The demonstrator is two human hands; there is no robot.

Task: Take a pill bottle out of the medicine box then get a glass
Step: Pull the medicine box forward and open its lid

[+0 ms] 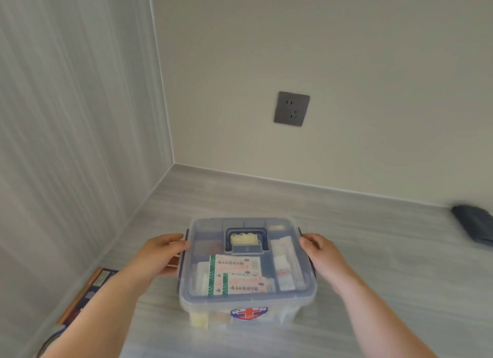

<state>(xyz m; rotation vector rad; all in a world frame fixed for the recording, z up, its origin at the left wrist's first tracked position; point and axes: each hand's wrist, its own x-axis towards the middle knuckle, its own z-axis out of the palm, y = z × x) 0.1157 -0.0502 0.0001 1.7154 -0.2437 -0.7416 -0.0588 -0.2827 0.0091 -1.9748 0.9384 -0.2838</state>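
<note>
Both hands, left hand (162, 253) and right hand (318, 251), grip the side latches of the clear plastic medicine box (246, 267), lid shut; unclipping both comes next, I judge.

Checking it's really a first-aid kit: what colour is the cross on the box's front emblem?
Red, on the emblem of the medicine box, seen in the head view.

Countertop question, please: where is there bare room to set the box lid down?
Bare counter lies right of the medicine box, before the dark object, and behind the box toward the wall socket. The left is crowded by a book.
</note>
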